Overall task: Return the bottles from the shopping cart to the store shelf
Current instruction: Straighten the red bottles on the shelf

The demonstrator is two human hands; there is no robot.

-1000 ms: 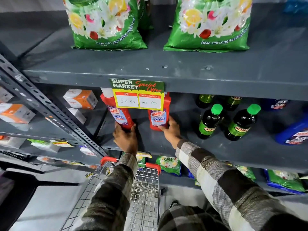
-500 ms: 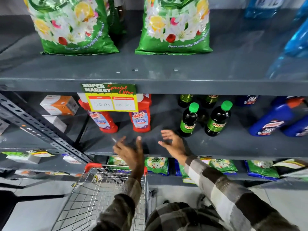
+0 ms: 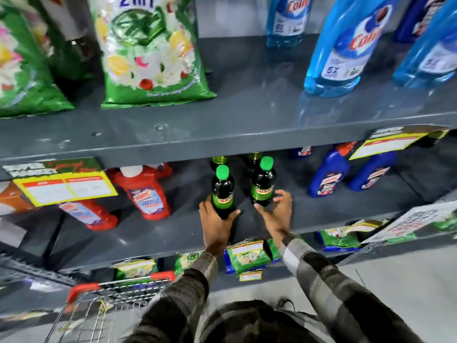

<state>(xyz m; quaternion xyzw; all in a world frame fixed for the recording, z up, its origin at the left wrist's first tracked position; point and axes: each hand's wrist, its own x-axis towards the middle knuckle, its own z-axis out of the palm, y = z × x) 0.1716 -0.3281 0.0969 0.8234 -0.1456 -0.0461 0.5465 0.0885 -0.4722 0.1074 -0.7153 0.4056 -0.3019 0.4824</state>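
Observation:
Two dark bottles with green caps stand on the middle grey shelf (image 3: 148, 235). My left hand (image 3: 215, 226) wraps the base of the left dark bottle (image 3: 222, 191), thumb on its right side. My right hand (image 3: 277, 214) is cupped around the foot of the right dark bottle (image 3: 262, 184) with fingers spread, and I cannot tell whether they touch it. Two red cleaner bottles (image 3: 146, 194) stand on the same shelf to the left, partly behind a yellow price tag (image 3: 64, 189). The shopping cart (image 3: 118, 288) with red handle ends is below my left arm.
Blue cleaner bottles (image 3: 326, 177) stand right of the dark ones, with more green-capped bottles behind. The upper shelf holds green detergent bags (image 3: 148, 58) and tall blue bottles (image 3: 346, 45). Green packets (image 3: 247, 256) lie on the lowest shelf. Grey floor at lower right.
Both hands let go of the red bottles, drew back open, then moved right to the dark green-capped bottles. My left hand has closed on one. The view has shifted right and up.

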